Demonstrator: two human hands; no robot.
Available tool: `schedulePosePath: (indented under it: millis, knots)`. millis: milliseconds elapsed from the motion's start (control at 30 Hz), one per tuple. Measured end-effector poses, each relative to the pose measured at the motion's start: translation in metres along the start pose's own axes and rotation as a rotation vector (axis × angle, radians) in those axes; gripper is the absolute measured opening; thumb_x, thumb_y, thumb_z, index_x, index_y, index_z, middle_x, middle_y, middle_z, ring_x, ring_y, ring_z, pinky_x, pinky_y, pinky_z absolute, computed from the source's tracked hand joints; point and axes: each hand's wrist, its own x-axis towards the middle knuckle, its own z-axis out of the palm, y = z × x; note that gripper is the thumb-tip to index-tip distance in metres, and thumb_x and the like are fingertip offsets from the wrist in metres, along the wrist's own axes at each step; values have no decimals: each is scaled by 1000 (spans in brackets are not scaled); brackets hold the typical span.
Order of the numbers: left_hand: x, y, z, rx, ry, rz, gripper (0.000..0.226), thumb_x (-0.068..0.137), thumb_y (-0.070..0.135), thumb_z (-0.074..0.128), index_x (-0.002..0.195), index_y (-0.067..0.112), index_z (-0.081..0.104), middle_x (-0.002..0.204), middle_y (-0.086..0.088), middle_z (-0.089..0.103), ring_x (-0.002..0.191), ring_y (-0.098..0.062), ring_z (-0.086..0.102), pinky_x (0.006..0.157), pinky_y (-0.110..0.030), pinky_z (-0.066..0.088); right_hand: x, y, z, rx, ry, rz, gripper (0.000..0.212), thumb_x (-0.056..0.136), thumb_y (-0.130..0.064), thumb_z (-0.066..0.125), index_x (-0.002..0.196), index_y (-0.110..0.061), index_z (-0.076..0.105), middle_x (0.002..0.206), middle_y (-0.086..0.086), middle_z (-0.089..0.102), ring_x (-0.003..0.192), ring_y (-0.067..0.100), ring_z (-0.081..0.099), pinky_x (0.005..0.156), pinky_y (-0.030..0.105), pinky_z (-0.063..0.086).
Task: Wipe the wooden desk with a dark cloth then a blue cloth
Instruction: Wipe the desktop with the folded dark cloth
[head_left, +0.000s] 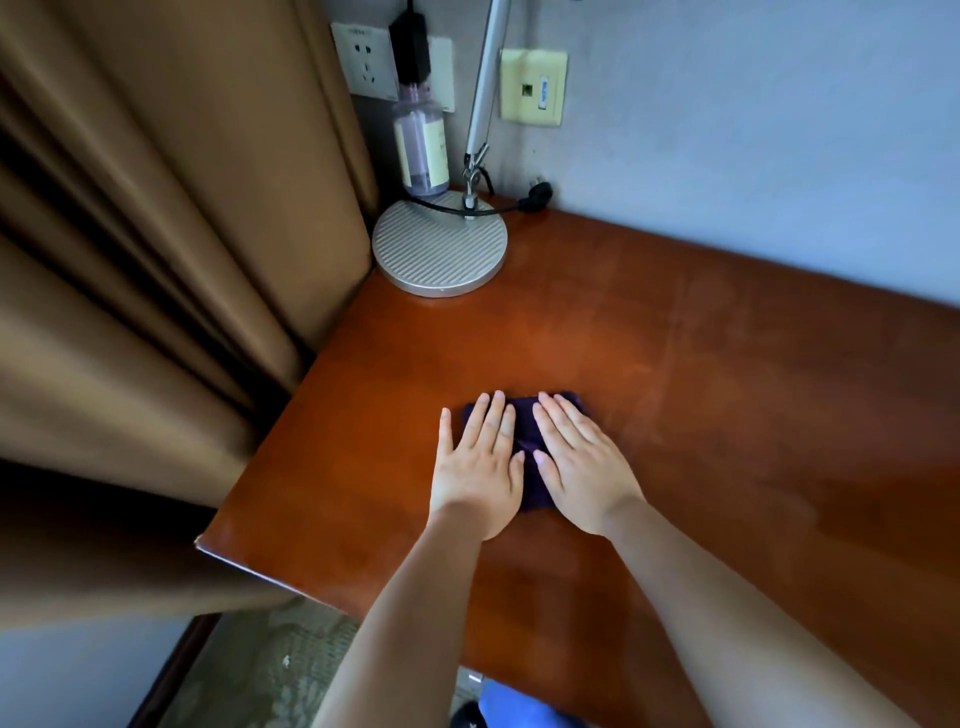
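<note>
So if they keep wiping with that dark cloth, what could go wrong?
If the left hand and right hand, pressing flat on the dark cloth, sweep far towards the back corner, the cloth might bump the lamp base or catch its black cable. The bottle behind the base could then tip. Wiping too far left might push the cloth off the desk edge.

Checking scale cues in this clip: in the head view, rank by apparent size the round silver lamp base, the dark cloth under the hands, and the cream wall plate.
1. Round silver ribbed lamp base
2. Dark purple cloth, partly hidden under both hands, so unsure
3. Cream square wall plate, farthest from the camera
</note>
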Motion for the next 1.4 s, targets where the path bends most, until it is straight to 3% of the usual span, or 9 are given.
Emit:
schedulePosePath:
  millis: [133,300,433,533,767,1133,1300,1400]
  knots:
    - [16,-2,-2,-13,9,35,57,102,40,4,152,17,-10,160,1,-17,145,-15,-22,118,-45,-13,14,9,1,9,14,-32,64,102,-39,3,143,-5,39,149,9,40,139,21,35,114,35,22]
    - [60,1,-14,-27,35,17,57,102,39,5,152,16,-9,161,0,-15,146,-16,-19,118,-44,-13,55,36,-5,-1,44,-62,67,96,-42,2,150,-10,23,158,3,19,147,15,13,115,26,3]
    - [103,2,-22,-32,57,5,57,102,39,5,153,15,-8,161,-1,-14,147,-17,-17,119,-43,-12,96,61,-13,5,61,-75,71,92,-44,1,151,-11,20,159,2,15,147,15,10,118,28,7]
    - [137,3,-26,-56,72,-14,57,102,37,7,153,14,-6,161,-2,-12,147,-17,-15,120,-41,-8,127,78,-20,-17,66,-82,73,90,-45,-2,152,-11,16,160,2,13,147,14,7,115,24,1]
    - [177,7,-37,-83,67,-51,57,103,36,8,153,13,-5,162,-2,-11,148,-17,-14,120,-41,-9,165,101,-30,-32,50,-72,56,102,-36,17,152,-11,13,161,2,9,148,14,3,117,25,1]
    - [107,23,-25,-23,13,5,56,103,39,3,153,17,-9,161,-1,-16,147,-16,-17,118,-48,-10,81,71,-21,42,26,77,57,103,-37,18,153,-10,8,161,4,3,148,15,-2,117,27,0]
    - [58,28,-11,8,-22,72,57,103,40,3,153,18,-11,160,1,-18,146,-15,-20,118,-48,-11,27,47,-7,66,3,110,81,85,-50,-11,152,-10,9,161,5,5,148,16,-1,119,29,3]
    - [33,23,-7,45,-56,124,57,103,42,3,152,18,-13,160,3,-20,145,-13,-22,117,-48,-12,0,34,-6,76,-27,111,79,87,-51,-12,153,-9,5,161,5,0,148,15,-5,116,27,-3]
